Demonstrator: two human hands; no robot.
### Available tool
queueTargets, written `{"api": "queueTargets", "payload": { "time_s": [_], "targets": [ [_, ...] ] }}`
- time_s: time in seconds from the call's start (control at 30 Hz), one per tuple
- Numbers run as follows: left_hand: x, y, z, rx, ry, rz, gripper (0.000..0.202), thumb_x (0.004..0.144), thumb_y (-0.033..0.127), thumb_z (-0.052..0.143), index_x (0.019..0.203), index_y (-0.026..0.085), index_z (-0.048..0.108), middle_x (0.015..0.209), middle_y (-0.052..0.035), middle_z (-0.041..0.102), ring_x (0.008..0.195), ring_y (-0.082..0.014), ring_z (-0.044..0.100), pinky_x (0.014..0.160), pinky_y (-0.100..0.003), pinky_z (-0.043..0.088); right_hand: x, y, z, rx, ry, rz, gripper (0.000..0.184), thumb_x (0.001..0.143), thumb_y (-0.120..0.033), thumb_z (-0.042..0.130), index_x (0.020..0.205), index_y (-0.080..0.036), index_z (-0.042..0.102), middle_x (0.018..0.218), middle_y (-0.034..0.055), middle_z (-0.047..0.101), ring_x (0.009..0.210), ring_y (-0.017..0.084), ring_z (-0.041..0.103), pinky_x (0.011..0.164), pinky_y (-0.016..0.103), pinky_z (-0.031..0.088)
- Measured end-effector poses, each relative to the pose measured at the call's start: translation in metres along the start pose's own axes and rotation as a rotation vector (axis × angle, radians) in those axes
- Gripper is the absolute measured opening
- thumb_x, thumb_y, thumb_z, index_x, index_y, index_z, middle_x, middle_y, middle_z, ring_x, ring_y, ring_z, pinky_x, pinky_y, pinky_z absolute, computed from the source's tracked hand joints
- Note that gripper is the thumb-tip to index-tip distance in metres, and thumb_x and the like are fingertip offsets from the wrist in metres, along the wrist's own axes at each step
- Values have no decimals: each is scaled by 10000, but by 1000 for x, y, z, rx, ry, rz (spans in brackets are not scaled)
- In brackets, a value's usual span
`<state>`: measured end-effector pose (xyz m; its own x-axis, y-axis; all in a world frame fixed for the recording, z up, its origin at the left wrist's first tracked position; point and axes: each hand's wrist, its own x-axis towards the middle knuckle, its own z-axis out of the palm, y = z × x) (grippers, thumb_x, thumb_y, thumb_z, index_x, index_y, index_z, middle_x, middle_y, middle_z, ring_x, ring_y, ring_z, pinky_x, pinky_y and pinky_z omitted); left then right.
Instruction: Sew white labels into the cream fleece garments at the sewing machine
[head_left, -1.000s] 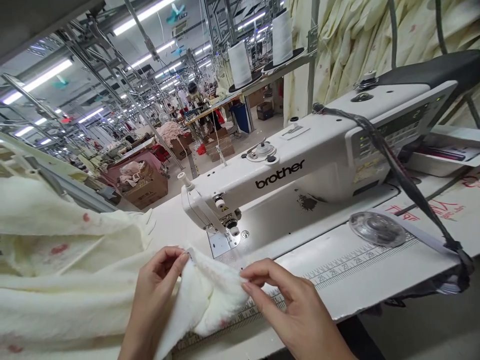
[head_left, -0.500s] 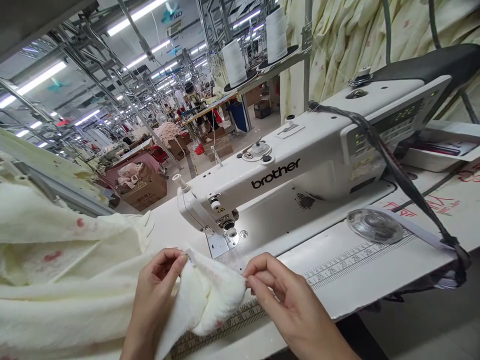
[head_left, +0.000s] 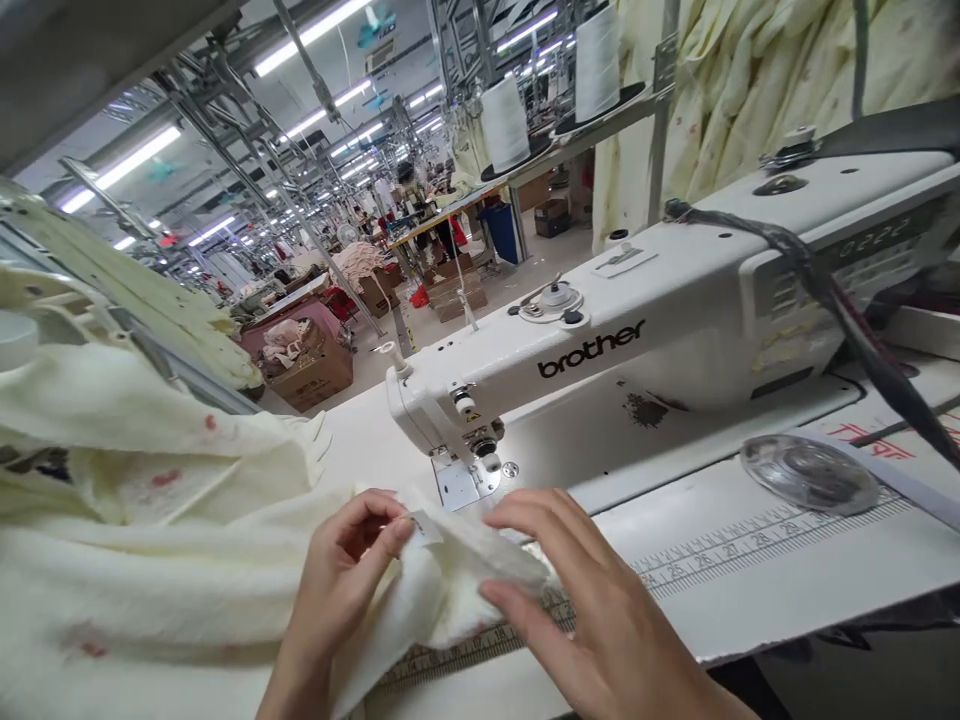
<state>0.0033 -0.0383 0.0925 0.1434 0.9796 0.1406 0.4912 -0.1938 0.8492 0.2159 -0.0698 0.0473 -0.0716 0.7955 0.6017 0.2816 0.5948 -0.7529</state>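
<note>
Cream fabric (head_left: 247,570), small white label (head_left: 425,528) — pinched together in my left hand (head_left: 337,580); my right hand (head_left: 600,590) beside — thumb and fingers spread, gripping nothing.

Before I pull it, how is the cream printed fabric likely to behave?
The cream printed fabric is probably floppy, since it slumps in loose folds. It may drag when pulled: the left hand pinches only a small part of a broad spread. It seems unlikely to roll, lying creased and bunched.

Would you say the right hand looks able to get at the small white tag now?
Probably yes: the right hand is open nearby, and the tag sticks out past the left hand pinching it.
</note>
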Motion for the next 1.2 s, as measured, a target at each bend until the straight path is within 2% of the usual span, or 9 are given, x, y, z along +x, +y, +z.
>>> {"api": "queueTargets", "payload": {
  "time_s": [0.1,0.23,0.37,0.47,0.63,0.8,0.9,1.07,1.2],
  "targets": [
    [0,10,2,-8,-102,26,192,843,332,632,781,150,632,812,-50,608,747,-134,570,638,-188,466,10,1,17,41,-64,-20,300,804,-87,615,1058,-210,513,993,29,558,932,202,504,801,316,423],
    [3,14,-1,-40,-212,0,176,855,320,627,793,155,625,785,-33,601,712,-113,543,622,-181,441,21,10,28,249,-129,146,144,810,-51,571,808,-193,549,787,-6,568,771,172,520,687,279,383],
    [9,9,-6,-145,-267,-76,225,822,362,660,777,147,613,835,-48,604,683,-112,535,570,-189,445,29,21,18,354,-225,228,131,874,-148,571,758,-200,600,717,-32,606,686,132,568,614,228,404],
    [17,3,-11,-179,-260,-108,258,800,391,671,766,147,594,806,-36,584,612,-95,507,509,-186,428,29,26,4,391,-231,236,129,881,-184,571,760,-209,609,812,-20,638,801,141,594,711,237,438],
    [40,-4,-29,94,-97,-77,257,793,402,636,774,149,595,706,-8,567,618,-100,497,544,-187,409,6,33,-25,429,-400,-44,189,909,-79,457,945,-221,576,968,16,631,976,146,575,855,278,478],
    [67,1,-27,597,-22,-16,183,840,321,517,794,161,593,771,-27,633,719,-145,574,652,-231,446,-33,40,-37,26,-544,-332,313,890,-1,389,1110,-191,507,1140,47,621,1205,127,485,1025,230,411],
    [83,0,-11,763,-57,-29,104,816,197,515,777,170,608,789,-30,665,740,-168,596,671,-254,428,-46,44,-30,-153,-458,-420,333,897,16,317,1080,-169,525,1146,63,626,1244,131,456,1024,244,401],
    [107,-18,11,917,-125,-76,164,753,64,500,676,170,600,712,-53,663,749,-216,611,661,-273,406,-55,51,-13,-169,-433,-425,276,943,-13,298,940,-127,548,1053,127,629,1224,208,479,916,323,456],
    [111,-15,-19,1008,-101,-140,136,759,94,538,669,171,603,717,-53,667,742,-217,610,642,-267,398,-56,44,18,-232,-334,-513,328,935,10,278,832,-113,565,1006,138,643,1215,249,489,898,364,448]
  ]
}}
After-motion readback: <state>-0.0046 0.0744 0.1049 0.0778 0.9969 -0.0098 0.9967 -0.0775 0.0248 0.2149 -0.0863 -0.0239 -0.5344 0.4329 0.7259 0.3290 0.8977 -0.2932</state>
